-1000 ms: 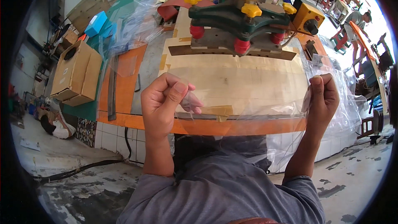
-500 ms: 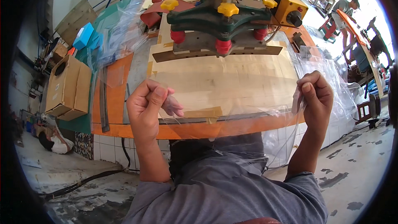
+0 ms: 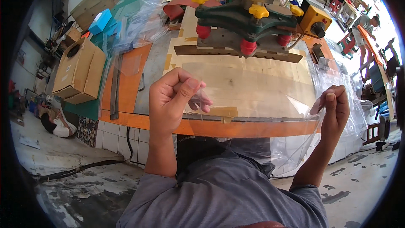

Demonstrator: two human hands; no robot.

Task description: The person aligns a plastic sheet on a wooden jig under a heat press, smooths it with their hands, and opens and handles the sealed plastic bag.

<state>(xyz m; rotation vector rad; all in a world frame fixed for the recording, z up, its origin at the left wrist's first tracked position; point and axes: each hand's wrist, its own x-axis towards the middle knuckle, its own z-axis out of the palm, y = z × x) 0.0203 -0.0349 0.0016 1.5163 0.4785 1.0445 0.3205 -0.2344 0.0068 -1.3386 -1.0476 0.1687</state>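
A clear plastic sheet (image 3: 253, 128) stretches between my two hands over the front edge of the table. My left hand (image 3: 177, 95) pinches its left side between thumb and forefinger, the other fingers curled behind. My right hand (image 3: 334, 105) grips the other side with the thumb pressed on the fingers. More of the sheet hangs below the table edge near my right forearm. Beyond my hands lies a pale tan board (image 3: 249, 82) patched with brown tape. Above its far part stands a green press head (image 3: 249, 21) with yellow knobs, red feet and a long metal bar.
Loose clear plastic (image 3: 344, 82) is heaped at the table's right. To the left are a cardboard box (image 3: 80, 69), a metal strip (image 3: 116, 86), a hex key (image 3: 141, 82) and a blue box (image 3: 100, 22). A yellow control box (image 3: 315, 19) adjoins the press. Two people work farther off.
My left hand has risen slightly and my right hand has lowered, so the sheet slopes differently between them. The whole view has shifted, with the table and press appearing farther right.
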